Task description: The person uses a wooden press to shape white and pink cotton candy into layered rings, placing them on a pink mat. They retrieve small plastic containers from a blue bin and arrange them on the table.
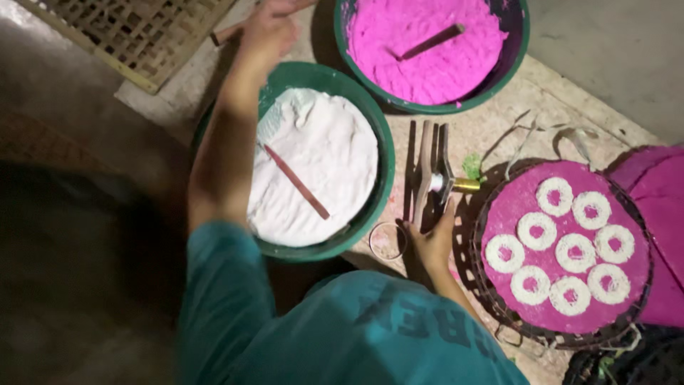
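My left hand (272,27) reaches far up past the green basin of white dough (385,153) and is closed around a brown wooden stick (222,33). A reddish stick (297,182) lies across the white dough. My right hand (431,242) grips the near end of a wooden-handled press tool (429,171) with a metal and brass middle, which lies on the floor between the basin and a round woven tray (476,274). The tray holds a pink sheet (563,214) with several white rings of dough on it.
A second green basin (524,50) of bright pink dough with a stick in it sits at the top. A small clear ring (388,240) lies by my right hand. A bamboo lattice (135,36) is at top left. Another pink-covered tray (659,214) is at far right.
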